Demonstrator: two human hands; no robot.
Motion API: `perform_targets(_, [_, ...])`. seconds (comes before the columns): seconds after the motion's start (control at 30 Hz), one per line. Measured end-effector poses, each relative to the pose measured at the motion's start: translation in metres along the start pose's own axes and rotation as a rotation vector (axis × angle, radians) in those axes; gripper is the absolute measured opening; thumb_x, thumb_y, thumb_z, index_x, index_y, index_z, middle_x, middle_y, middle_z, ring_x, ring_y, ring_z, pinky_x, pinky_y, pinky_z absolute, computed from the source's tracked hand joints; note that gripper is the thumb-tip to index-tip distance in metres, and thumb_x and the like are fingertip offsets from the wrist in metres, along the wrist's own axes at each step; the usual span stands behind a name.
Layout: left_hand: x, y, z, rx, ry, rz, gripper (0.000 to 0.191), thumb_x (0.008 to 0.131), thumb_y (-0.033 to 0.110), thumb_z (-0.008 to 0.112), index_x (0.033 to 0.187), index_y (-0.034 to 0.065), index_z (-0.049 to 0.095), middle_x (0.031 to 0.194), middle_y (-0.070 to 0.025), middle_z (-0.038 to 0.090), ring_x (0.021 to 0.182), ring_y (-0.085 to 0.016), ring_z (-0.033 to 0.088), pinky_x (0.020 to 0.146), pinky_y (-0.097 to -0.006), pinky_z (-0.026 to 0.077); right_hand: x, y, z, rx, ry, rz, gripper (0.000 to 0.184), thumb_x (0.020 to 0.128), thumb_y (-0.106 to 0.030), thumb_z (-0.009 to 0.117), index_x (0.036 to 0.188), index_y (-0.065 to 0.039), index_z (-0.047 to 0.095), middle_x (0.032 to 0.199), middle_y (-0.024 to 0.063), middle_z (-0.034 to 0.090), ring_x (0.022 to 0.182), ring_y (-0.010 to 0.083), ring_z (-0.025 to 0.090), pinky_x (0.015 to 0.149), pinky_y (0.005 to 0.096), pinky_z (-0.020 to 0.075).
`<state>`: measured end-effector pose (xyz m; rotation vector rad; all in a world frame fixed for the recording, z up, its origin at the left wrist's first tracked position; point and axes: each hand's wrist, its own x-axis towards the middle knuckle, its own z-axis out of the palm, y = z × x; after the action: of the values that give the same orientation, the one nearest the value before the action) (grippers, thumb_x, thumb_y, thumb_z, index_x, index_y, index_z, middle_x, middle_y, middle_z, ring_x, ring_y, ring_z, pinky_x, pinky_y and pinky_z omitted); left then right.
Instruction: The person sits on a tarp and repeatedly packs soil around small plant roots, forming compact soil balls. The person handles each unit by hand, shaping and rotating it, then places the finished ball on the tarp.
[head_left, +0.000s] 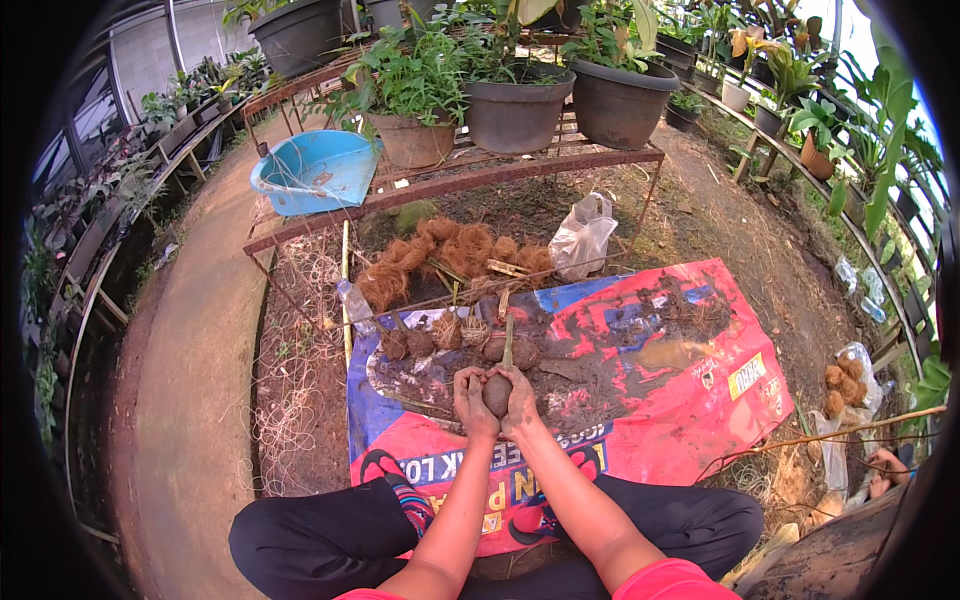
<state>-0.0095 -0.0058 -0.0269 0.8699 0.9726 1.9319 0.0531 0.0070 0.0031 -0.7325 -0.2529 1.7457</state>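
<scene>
My left hand (472, 409) and my right hand (520, 397) cup a smooth, dark ball of mud (496, 395) from both sides. A green plant stem (508, 343) stands up behind it, apparently out of its top; the fingers hide the join. Beyond my hands more balls sit in a row. Two string-wrapped balls (448, 330) are in its middle, dark soil balls (420, 343) with stems lie to their left, and bare mud balls (523, 352) to their right. All of this rests on a muddy red and blue printed banner (667, 442), smeared with wet soil.
Clumps of brown coconut fibre (457, 244) and a plastic bag (585, 236) lie behind the row. A rusty metal rack (450, 184) holds potted plants (517, 112) and a blue basin (322, 176). Loose string (289, 375) covers the left ground. Another person's hand (887, 466) shows far right.
</scene>
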Motion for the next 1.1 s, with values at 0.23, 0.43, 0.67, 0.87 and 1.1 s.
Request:
perform_targets(0.23, [-0.001, -0.004, -0.003, -0.002, 0.005, -0.006, 0.013, 0.102, 0.012, 0.048, 0.104, 0.001, 0.056, 0.098, -0.0052, 0.056, 0.093, -0.014, 0.057, 0.088, -0.0272, 0.046, 0.009, 0.007, -0.01, 0.011, -0.031, -0.026, 0.011, 0.095, -0.016, 0.056, 0.093, -0.006, 0.06, 0.086, 0.006, 0.063, 0.082, 0.0187, 0.064, 0.078, 0.0303, 0.0542])
perform_targets(0.43, [-0.002, -0.003, -0.004, 0.173, -0.025, 0.017, 0.014, 0.1, 0.013, 0.051, 0.104, 0.0007, 0.057, 0.099, -0.0049, 0.056, 0.092, -0.013, 0.054, 0.087, -0.0273, 0.045, 0.008, 0.004, -0.014, -0.051, -0.04, -0.077, 0.011, 0.096, -0.015, 0.056, 0.091, -0.006, 0.06, 0.082, 0.0049, 0.061, 0.078, 0.0162, 0.061, 0.073, 0.0284, 0.0512])
perform_targets(0.67, [-0.001, 0.009, 0.009, 0.198, -0.013, 0.135, 0.026, 0.1, 0.024, 0.053, 0.108, 0.0002, 0.058, 0.104, -0.0079, 0.058, 0.097, -0.018, 0.057, 0.092, -0.0326, 0.046, 0.004, -0.005, -0.004, -0.075, 0.096, -0.086, 0.015, 0.098, -0.024, 0.059, 0.097, -0.009, 0.061, 0.084, 0.0048, 0.062, 0.079, 0.0162, 0.062, 0.075, 0.0296, 0.0526])
perform_targets(0.87, [0.006, 0.02, 0.01, 0.32, -0.146, 0.383, 0.052, 0.099, 0.049, 0.05, 0.096, -0.0012, 0.065, 0.106, -0.0156, 0.067, 0.104, -0.028, 0.063, 0.095, -0.038, 0.047, -0.004, -0.006, 0.013, 0.027, -0.009, -0.051, 0.043, 0.102, -0.045, 0.053, 0.128, -0.01, 0.058, 0.109, 0.0054, 0.064, 0.101, 0.0167, 0.063, 0.091, 0.0323, 0.0514])
perform_targets(1.1, [0.009, 0.03, 0.0, 0.161, -0.09, 0.312, 0.056, 0.099, 0.047, 0.048, 0.086, -0.0039, 0.064, 0.099, -0.0173, 0.068, 0.095, -0.028, 0.064, 0.089, -0.0386, 0.048, 0.008, 0.004, 0.005, -0.05, -0.095, 0.088, 0.058, 0.102, -0.057, 0.048, 0.146, -0.019, 0.048, 0.119, 0.0068, 0.063, 0.108, 0.0158, 0.061, 0.097, 0.0329, 0.0482])
